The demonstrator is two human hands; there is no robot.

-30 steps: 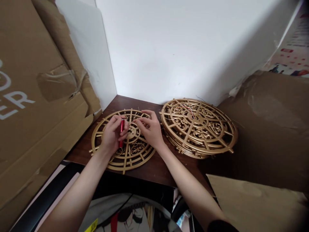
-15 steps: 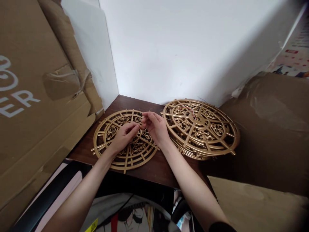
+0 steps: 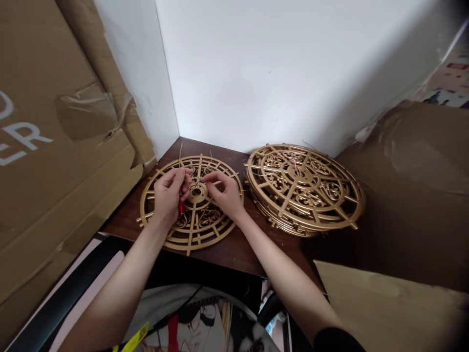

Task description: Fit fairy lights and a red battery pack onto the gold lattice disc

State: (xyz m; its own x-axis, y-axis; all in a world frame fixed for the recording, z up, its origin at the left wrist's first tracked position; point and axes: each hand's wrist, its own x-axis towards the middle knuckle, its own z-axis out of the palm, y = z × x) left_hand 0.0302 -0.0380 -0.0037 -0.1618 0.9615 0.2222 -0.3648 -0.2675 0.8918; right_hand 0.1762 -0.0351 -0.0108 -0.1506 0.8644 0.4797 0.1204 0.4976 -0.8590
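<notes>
A round gold openwork panel point(image 3: 194, 239) with scrollwork lies flat on the dark wooden tabletop. My left hand point(image 3: 168, 193) is closed over its left half, with a small red object point(image 3: 181, 206), perhaps a tool handle, showing under the fingers. Over the panel's right half, my right hand point(image 3: 225, 195) pinches thumb and forefinger together near the hub, apparently on a thin wire point(image 3: 197, 185). Fine wires also stick out past the panel's back edge. What the left fingertips grip is too small to make out.
To the right stands a stack of similar gold panels point(image 3: 308, 226), with thin coloured wires on top. A large cardboard box point(image 3: 44, 195) rises on the left, another brown carton point(image 3: 414, 186) on the right. A white wall point(image 3: 271, 73) closes off the back of the dark tabletop point(image 3: 249, 249).
My hands have moved apart, the left one leftward, the right one slightly down. The panel's hub now shows between them, and the red object has come into view under the left hand.
</notes>
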